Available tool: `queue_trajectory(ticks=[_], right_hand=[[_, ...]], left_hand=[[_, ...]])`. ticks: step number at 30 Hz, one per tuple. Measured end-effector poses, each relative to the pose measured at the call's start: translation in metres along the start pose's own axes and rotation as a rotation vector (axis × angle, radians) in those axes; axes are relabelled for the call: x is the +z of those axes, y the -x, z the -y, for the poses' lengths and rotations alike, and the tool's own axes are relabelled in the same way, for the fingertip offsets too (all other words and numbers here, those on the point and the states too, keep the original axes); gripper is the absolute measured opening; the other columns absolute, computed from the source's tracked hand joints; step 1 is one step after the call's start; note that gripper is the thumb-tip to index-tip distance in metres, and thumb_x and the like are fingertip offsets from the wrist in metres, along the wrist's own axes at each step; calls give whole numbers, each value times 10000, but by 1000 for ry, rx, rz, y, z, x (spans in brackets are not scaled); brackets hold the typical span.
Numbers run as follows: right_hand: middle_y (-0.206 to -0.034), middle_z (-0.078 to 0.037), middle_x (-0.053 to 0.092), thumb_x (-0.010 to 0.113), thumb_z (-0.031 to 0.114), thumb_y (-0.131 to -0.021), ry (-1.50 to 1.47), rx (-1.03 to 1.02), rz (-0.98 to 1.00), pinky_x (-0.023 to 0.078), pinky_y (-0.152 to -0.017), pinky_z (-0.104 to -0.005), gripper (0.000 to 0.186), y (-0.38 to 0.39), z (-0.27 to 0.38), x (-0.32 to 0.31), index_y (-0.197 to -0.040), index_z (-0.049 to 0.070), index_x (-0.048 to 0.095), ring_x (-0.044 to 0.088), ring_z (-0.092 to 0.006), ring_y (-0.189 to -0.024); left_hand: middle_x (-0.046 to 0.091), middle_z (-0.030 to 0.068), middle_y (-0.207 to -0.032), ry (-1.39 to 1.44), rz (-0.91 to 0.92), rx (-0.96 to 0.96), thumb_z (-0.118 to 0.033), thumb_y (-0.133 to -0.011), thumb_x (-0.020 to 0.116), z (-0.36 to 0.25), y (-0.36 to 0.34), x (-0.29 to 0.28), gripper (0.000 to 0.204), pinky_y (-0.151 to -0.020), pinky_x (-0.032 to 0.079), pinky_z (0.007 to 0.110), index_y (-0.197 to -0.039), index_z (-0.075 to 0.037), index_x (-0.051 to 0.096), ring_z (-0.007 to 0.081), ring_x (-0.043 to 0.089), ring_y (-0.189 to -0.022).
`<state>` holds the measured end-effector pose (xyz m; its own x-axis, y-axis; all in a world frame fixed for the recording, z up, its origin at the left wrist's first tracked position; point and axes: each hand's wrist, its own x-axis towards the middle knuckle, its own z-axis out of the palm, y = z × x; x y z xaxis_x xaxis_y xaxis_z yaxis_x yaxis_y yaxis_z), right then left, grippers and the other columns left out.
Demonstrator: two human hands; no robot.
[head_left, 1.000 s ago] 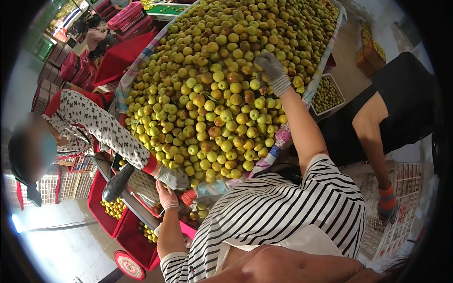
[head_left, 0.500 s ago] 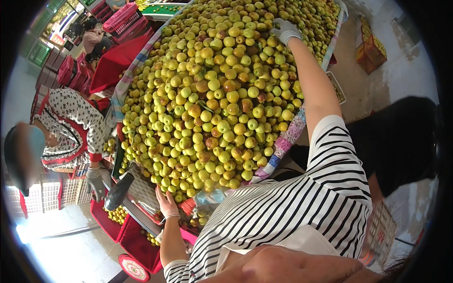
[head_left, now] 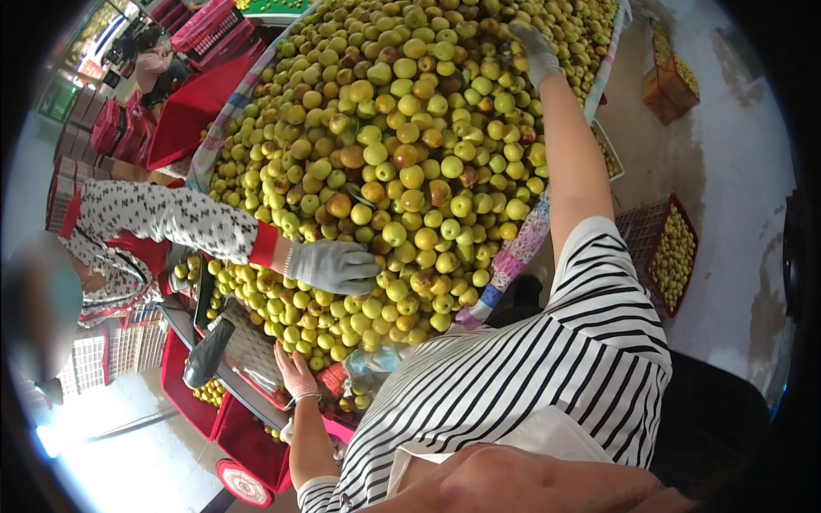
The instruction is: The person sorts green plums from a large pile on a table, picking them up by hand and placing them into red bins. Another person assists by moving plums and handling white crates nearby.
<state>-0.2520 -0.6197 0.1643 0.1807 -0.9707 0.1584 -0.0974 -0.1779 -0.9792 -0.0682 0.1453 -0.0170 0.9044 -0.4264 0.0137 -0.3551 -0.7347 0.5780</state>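
Note:
A big heap of yellow-green jujubes (head_left: 402,158), many blushed brown, fills a cloth-lined bin. Patterned cloth (head_left: 522,244) covers its rim. My right hand (head_left: 537,56), in a grey glove, reaches over the far right of the heap, its fingers spread on the fruit. At the near left edge my left hand (head_left: 295,374) lies flat with fingers stretched, against the fruit and beside a padded grey chute edge (head_left: 254,342). Neither hand visibly holds a jujube. Next to the left hand are a red mesh piece (head_left: 332,376) and clear plastic (head_left: 372,361).
From the left a co-worker's grey-gloved hand (head_left: 333,267) stretches over the jujubes. A dark rounded object (head_left: 208,355) juts out by the chute. Red bins (head_left: 248,440) stand below left. Fruit-filled crates (head_left: 671,256) sit on the floor at right, another crate (head_left: 671,92) farther back.
The co-worker's arm has swung in from the left over the heap. My right hand has shifted slightly right; my left stays by the edge. The dark figure at right has moved lower, exposing a crate.

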Motion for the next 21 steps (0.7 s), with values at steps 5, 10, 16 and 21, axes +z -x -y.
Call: queue_trajectory(ticks=[5, 10, 16, 21], right_hand=[[-1133, -139, 568, 745, 365, -844, -683, 256, -143, 592, -683, -364, 692, -11, 3, -73, -1369, 38, 436, 623, -225, -861], [-1194, -124, 600, 710, 425, -844, 227, 83, 29, 570, -762, -397, 631, -75, -42, -96, -1342, 103, 493, 636, -245, -876], [-1091, -119, 677, 593, 486, -905, 954, -23, 108, 541, -738, -427, 492, -13, -4, -2, -1261, 147, 574, 648, -265, -872], [-1393, -198, 509, 586, 453, -907, 1197, -35, 132, 513, -929, -499, 688, -31, -1, 17, -1488, 173, 346, 565, -365, -1182]], left_hand=[[358, 204, -1498, -27, -5, 2, -368, -1008, 427, 4, -1, 1, 587, -1115, 319, 396, -1468, -17, 326, 347, 363, -1376], [354, 197, -1503, -26, -2, 17, -363, -1007, 431, 4, -6, 4, 582, -1111, 325, 395, -1469, -25, 329, 347, 365, -1376], [353, 207, -1503, -32, -17, 16, -342, -1003, 445, 10, -2, 5, 565, -1104, 333, 402, -1463, -31, 341, 358, 364, -1373], [358, 210, -1500, -33, -28, 20, -331, -1005, 445, 7, -4, 7, 547, -1100, 342, 403, -1462, -48, 350, 359, 367, -1372]])
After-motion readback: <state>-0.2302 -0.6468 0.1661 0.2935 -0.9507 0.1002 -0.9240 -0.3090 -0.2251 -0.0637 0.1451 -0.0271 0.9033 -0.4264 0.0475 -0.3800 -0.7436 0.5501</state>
